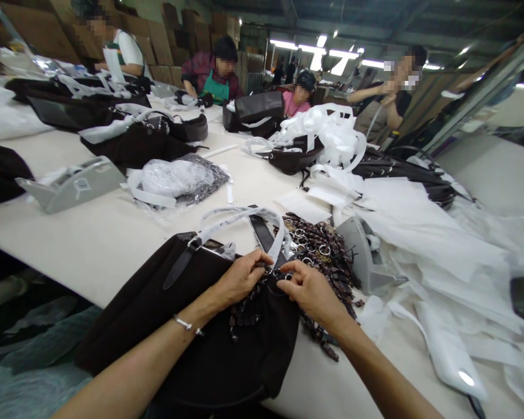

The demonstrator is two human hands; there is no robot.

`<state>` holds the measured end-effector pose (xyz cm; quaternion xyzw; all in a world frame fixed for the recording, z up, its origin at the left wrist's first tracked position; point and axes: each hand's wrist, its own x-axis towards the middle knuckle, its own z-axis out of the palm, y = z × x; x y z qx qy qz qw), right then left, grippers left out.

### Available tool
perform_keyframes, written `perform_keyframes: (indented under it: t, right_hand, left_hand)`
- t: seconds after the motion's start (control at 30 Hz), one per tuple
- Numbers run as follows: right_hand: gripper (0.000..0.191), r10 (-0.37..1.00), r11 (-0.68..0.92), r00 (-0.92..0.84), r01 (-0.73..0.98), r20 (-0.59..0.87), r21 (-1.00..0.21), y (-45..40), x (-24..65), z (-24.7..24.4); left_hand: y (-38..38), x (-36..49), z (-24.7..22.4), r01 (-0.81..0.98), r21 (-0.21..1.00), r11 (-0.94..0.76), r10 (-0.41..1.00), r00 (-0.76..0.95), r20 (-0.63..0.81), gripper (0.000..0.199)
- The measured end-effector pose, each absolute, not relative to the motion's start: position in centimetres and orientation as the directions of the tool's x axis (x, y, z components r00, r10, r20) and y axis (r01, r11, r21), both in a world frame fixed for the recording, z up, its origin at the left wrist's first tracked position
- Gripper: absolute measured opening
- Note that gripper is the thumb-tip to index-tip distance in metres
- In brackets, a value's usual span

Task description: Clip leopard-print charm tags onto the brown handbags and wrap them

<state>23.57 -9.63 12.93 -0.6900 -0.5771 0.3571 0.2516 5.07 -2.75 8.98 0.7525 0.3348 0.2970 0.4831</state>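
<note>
Both hands at the handle of the dark bag

Starting on the left: a grey dispenser sits on the pale counter, and past it a dark bag with white-wrapped handles lies on its side. Next comes a clear plastic bundle, crumpled, with white wrapping inside.

And here, right at the near edge, is my dark brown bag, tilted, its zip part open and its pale-wrapped handle arching up. My left hand, bracelet on the wrist, has its fingers bunched narrow at the foot of that handle; what sits between the fingertips, I can't tell. Below it a beaded tassel hangs against the bag's front.

Over to my right hand: thumb and forefinger curl close together at the same metal fittings, just beside my left fingertips. Whether they grip anything, I can't tell.

Just beyond, a heap of beaded charms with silver rings spreads over the counter, up against a second grey dispenser. Farthest right, loose white sheets pile up, overlapping.
</note>
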Motion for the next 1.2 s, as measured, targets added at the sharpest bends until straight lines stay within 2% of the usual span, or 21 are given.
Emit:
perform_keyframes:
  t: [0.23, 0.4, 0.63, 0.73, 0.87, 1.03, 1.2]
  right_hand:
    - [0.033, 0.989, -0.131, 0.05, 0.728, -0.139, -0.673, -8.7, 22.9, 13.0]
    - [0.028, 0.993, -0.064, -0.004, 0.815, -0.115, -0.576, -8.0, 22.7, 12.7]
    - [0.034, 0.988, -0.058, 0.01, 0.947, -0.152, -0.316, -7.1, 21.8, 12.0]
    - [0.028, 0.982, -0.088, 0.044, 0.967, -0.181, -0.241, -6.9, 21.4, 12.1]
    - [0.023, 0.987, -0.069, 0.037, 0.977, -0.159, -0.201, -7.2, 21.2, 12.3]
    - [0.023, 0.993, -0.055, 0.04, 0.989, -0.114, -0.134, -7.7, 21.1, 12.2]
    - [0.024, 0.985, -0.023, 0.006, 0.995, -0.173, -0.097, -7.3, 21.3, 12.4]
  left_hand:
    - [-2.6, 5.0, 8.7, 0.237, 0.923, -0.303, 0.818, 0.561, 0.124, 0.024]
    - [-2.5, 5.1, 8.3, 0.236, 0.926, -0.296, 0.829, 0.545, 0.126, 0.022]
    - [-2.5, 5.2, 8.2, 0.227, 0.925, -0.305, 0.833, 0.534, 0.144, 0.02]
    - [-2.5, 5.4, 8.3, 0.262, 0.923, -0.281, 0.847, 0.52, 0.11, 0.018]
    - [-2.4, 5.5, 8.4, 0.283, 0.925, -0.255, 0.851, 0.52, 0.075, 0.019]
    - [-2.4, 5.4, 8.1, 0.284, 0.907, -0.31, 0.829, 0.548, 0.111, 0.018]
    - [-2.3, 5.5, 7.5, 0.317, 0.89, -0.326, 0.826, 0.554, 0.105, 0.021]
